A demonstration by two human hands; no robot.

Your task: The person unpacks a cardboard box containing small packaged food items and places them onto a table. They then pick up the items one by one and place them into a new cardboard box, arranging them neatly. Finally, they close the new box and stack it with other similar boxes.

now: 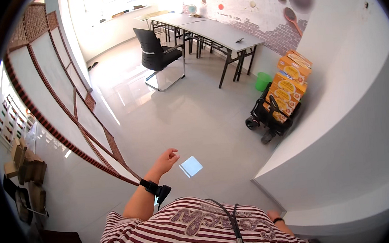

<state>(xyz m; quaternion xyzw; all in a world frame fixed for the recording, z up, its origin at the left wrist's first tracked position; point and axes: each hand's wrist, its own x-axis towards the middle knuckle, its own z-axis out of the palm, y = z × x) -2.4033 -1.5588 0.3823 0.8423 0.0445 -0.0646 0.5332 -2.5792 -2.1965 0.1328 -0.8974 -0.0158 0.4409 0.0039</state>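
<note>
My left hand [167, 160] is held out in front of me above the floor. Its fingers are loosely bent, slightly apart, with nothing in them. A black strap with a small device [156, 189] circles that forearm. Next to the hand, a bright bluish-white square patch [191, 167] shows on the floor; whether it is light or an object I cannot tell. My right hand [273, 215] hangs low by my side, near the white wall. A dark band [278, 220] is at its wrist, and its fingers are hidden.
A folding screen [61, 81] stands at the left, beside stacked cardboard [28, 167]. Ahead are a black chair [160, 51] and long tables [224, 31]. Orange boxes [287, 90] sit on a black wheeled cart [271, 120] at the right, by a green bin [262, 81] and white wall [332, 157].
</note>
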